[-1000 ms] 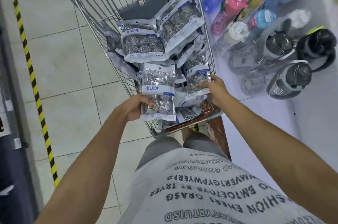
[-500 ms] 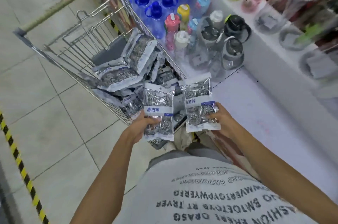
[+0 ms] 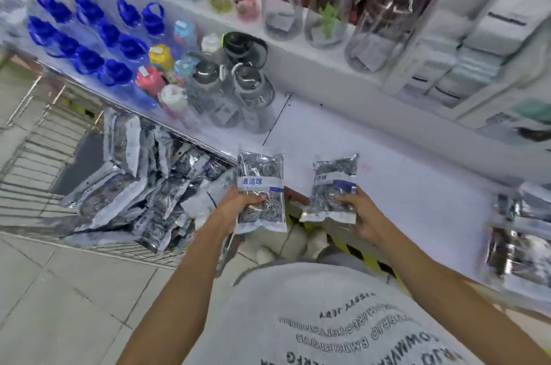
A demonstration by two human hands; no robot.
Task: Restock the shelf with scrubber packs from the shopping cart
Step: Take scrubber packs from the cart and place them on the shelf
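My left hand [image 3: 238,205] grips one scrubber pack [image 3: 261,190] and my right hand [image 3: 362,220] grips another pack [image 3: 332,187], both held over the white shelf [image 3: 402,186] edge. At 9 o'clock the shopping cart [image 3: 26,168] holds the remaining packs [image 3: 140,186]. Water bottles [image 3: 208,90] crowd the shelf at 11 o'clock; blurred stocked packs [image 3: 518,233] lie at 3 o'clock
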